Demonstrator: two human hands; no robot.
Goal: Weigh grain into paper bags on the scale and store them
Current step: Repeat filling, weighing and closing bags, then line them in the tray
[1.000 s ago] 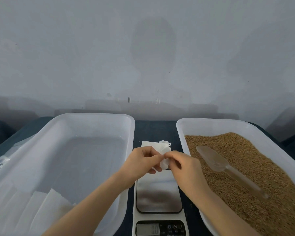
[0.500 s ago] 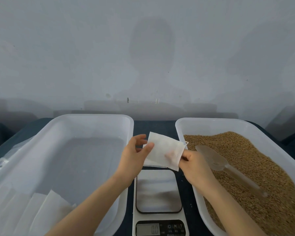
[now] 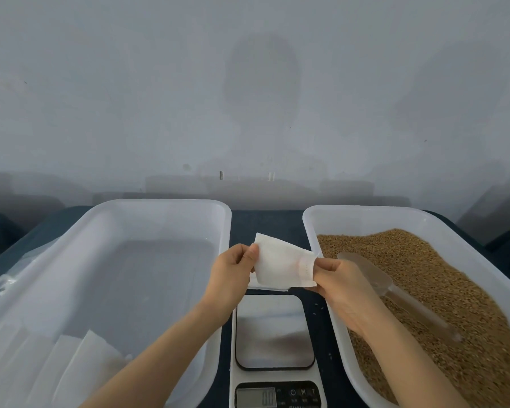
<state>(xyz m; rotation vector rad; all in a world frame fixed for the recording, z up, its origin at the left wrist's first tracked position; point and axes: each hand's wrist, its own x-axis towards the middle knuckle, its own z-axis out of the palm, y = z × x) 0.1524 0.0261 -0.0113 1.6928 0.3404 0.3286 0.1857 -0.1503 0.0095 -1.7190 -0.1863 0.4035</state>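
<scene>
A small white paper bag (image 3: 280,262) is held in the air between both hands, above the far end of the scale. My left hand (image 3: 233,275) pinches its left edge. My right hand (image 3: 336,281) pinches its stitched right edge. The digital scale (image 3: 274,331) lies between two bins, with a bare steel platform and a lit display. Brown grain (image 3: 442,290) fills the right bin (image 3: 312,228), and a clear plastic scoop (image 3: 374,275) lies on the grain. More white bags (image 3: 270,287) lie on the table just past the scale.
A large translucent bin (image 3: 159,207) on the left holds a few flat white bags (image 3: 80,363) at its near end. Crumpled clear plastic (image 3: 6,281) lies at its far left. The dark blue table (image 3: 265,222) ends at a grey wall.
The bag was bunched between both hands a second ago. It has since been lifted and spread flat, and my hands have moved apart to its two edges.
</scene>
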